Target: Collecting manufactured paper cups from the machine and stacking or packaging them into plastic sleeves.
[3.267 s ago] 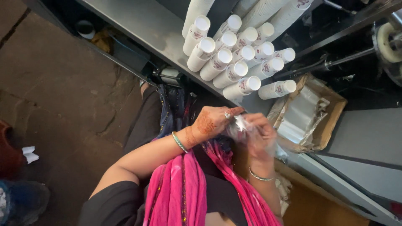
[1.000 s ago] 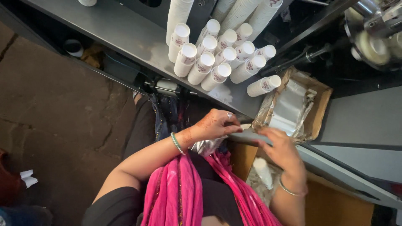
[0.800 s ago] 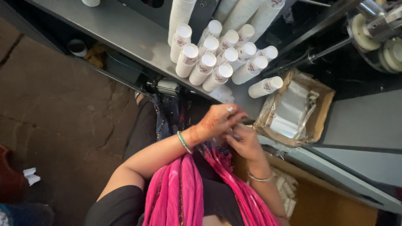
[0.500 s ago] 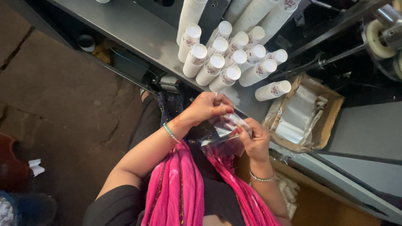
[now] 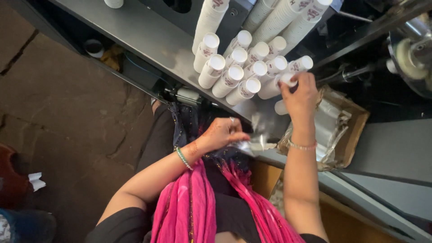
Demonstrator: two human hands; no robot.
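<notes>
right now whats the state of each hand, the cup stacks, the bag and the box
left hand: shut on the clear plastic bag, bag crumpled, mouth held open
right hand: raised, fingers closing on one paper cup stack
other cup stacks: lying side by side on the metal table, untouched
cardboard box: open, plastic bags inside

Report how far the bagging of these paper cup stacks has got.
Done: none of the white cup stacks on the metal counter looks bagged. In hand: the left hand pinches a clear plastic bag at the counter edge, while the right hand grips the end of one stack. Left: that stack is not in the bag, and about ten lie waiting beside the cardboard box of bags.
</notes>
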